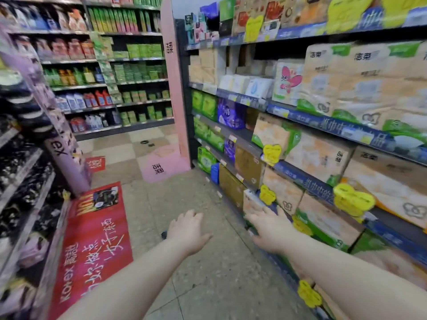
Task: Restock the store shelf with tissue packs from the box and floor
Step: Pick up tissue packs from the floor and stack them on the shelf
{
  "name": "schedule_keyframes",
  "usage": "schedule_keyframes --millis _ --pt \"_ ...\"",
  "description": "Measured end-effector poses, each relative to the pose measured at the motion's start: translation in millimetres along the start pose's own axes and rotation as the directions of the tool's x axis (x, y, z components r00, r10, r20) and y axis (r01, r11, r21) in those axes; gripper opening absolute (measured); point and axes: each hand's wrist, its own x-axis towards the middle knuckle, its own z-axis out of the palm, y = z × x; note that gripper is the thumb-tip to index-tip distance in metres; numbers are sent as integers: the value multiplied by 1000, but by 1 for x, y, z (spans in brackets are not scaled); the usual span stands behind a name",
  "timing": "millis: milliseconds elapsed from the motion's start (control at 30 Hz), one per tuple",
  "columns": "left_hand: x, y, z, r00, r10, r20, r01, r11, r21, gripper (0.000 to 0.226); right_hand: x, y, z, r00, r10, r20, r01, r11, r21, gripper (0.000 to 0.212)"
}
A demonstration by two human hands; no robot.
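Right hand (269, 229) spread on tissue pack (253, 203); left hand (187, 232) open, empty (floor banner (92, 248): "Kotex").

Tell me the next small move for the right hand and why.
Probably close the right hand on the tissue pack jutting out from the low shelf and push it in flush. The fingers are spread right at it, and the left hand hovers empty over the floor.

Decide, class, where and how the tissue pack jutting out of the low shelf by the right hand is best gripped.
Probably by its two short sides, coming from the aisle. The tissue pack sticks its end out past the shelf edge, neighbours hemming it behind. The right hand is already spread against it; the left hand is free.
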Motion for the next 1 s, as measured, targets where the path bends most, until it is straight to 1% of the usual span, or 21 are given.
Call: schedule_keyframes --millis 167,300,433,500,600,733,867,1000 --pt "6 -54 21 991 -106 77 112 990 -84 59 62 -30 9 994 -84 64 84 996 -7 59" --pt "30 -100 27 975 -196 103 204 977 -68 63 128 -52 15 982 -142 127 142 990 9 59" --pt "83 -143 24 955 -273 114 278 960 -31 60 204 -72 23 971 -201 132 203 979 -4 57" --pt "119 -159 21 947 -299 119 305 952 -32 61 245 -72 21 969 -207 136 207 978 16 54" --pt "171 -175 18 932 -329 150 338 941 -37 65 302 -65 16 965 -196 175 193 981 33 55" --pt "233 -194 15 920 -358 158 364 931 -13 62 373 -57 9 964 -185 192 182 983 34 55" --pt "265 -216 26 898 -366 245 383 923 -24 64 422 -62 10 950 -177 256 170 984 49 56" --pt "300 -250 31 865 -404 299 427 904 -14 65 464 -73 17 943 -178 282 163 984 78 58"
